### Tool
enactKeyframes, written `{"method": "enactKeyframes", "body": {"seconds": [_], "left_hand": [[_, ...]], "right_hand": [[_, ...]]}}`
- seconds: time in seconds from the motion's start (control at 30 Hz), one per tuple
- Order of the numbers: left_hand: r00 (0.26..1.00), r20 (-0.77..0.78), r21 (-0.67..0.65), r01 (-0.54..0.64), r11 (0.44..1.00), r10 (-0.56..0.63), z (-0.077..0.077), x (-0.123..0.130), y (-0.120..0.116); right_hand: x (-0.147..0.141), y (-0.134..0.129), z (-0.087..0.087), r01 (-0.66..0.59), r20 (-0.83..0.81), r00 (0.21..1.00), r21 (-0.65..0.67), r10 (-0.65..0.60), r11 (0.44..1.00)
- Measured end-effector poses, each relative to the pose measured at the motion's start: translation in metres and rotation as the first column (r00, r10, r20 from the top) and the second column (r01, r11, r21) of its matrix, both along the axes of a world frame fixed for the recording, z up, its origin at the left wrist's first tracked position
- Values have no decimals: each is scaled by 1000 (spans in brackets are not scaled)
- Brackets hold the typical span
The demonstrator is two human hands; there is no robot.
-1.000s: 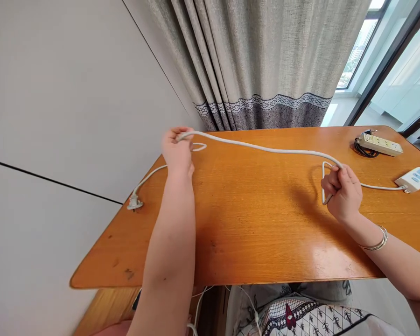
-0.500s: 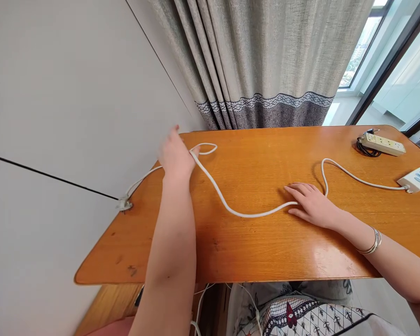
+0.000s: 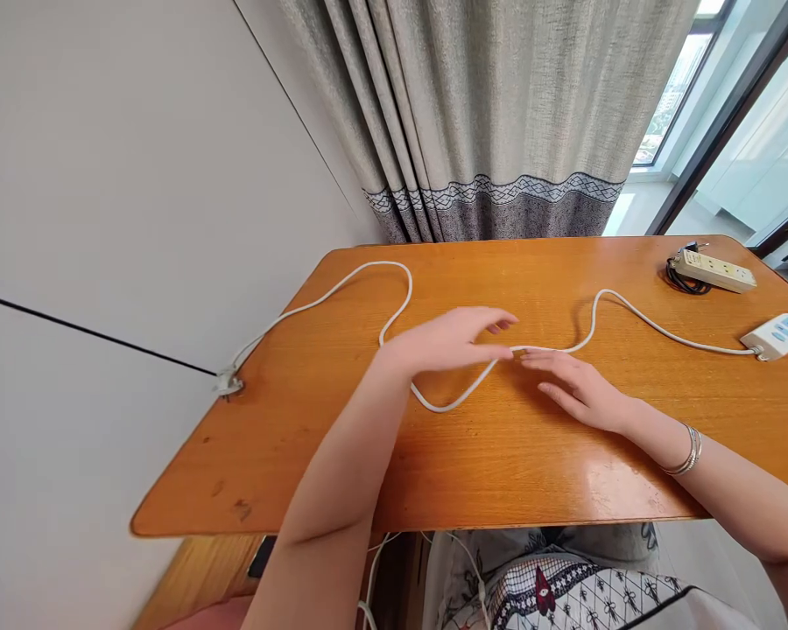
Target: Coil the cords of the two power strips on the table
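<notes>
A white extension cord (image 3: 433, 408) snakes across the wooden tabletop in loose curves. Its plug (image 3: 228, 382) lies by the table's left edge against the wall. At the far right end it enters a white power strip (image 3: 778, 337) with blue sockets. Over the middle of the cord is my left hand (image 3: 450, 339), fingers stretched and thumb apart, hiding part of a bend. My right hand (image 3: 581, 389) rests just right of it, palm down with fingers extended, its fingertips at the cord. Neither hand grips anything.
A second, cream power strip (image 3: 715, 269) with a bundled black cable lies at the table's back right. Grey curtains (image 3: 499, 122) hang behind the wooden table (image 3: 289, 472). A wall (image 3: 105, 219) borders its left side. More white cables dangle below the front edge.
My left hand has moved right and nearer, from the table's back left corner to the middle, leaving the cord there in a wide arc. The right hand has barely shifted.
</notes>
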State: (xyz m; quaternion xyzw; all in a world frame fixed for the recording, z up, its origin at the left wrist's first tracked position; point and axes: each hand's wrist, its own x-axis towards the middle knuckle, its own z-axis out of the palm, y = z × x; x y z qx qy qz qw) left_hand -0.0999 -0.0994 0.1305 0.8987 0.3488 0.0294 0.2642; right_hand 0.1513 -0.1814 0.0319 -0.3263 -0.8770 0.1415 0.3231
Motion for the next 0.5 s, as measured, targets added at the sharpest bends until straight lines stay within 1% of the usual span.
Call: {"method": "enactKeyframes", "body": {"seconds": [0.03, 0.07, 0.1, 0.13, 0.2, 0.23, 0.3, 0.37, 0.43, 0.5], "left_hand": [[998, -28, -22, 61, 998, -62, -4, 9, -4], [992, -71, -38, 105, 994, -107, -9, 16, -7], [985, -117, -41, 124, 992, -127, -14, 22, -8], [979, -158, -35, 121, 992, -125, -20, 26, -8], [973, -212, -25, 92, 995, -95, -31, 31, -5], [970, -227, -26, 83, 996, -87, -36, 32, -3], [962, -261, -18, 81, 997, -83, -40, 32, 0], [948, -316, 57, 57, 997, -36, -40, 29, 3], [923, -373, 181, -24, 983, 91, -37, 24, 5], [874, -429, 269, -115, 956, 226, -33, 20, 8]], "right_hand": [[0, 0, 2, -62, -37, 997, 30, 63, 998], [1, 0, 4, -86, -58, 994, 54, 89, 995], [4, 1, 5, -73, -75, 994, 70, 78, 995], [7, 3, 6, -25, -91, 995, 76, 32, 997], [19, 11, 7, 132, -127, 984, 68, -123, 989], [27, 16, 6, 217, -146, 967, 55, -207, 975], [45, 28, 3, 370, -177, 915, 20, -361, 929], [65, 41, -3, 494, -199, 849, -27, -489, 869], [85, 53, -10, 598, -219, 763, -115, -608, 793], [101, 63, -17, 660, -250, 659, -260, -710, 705]]}}
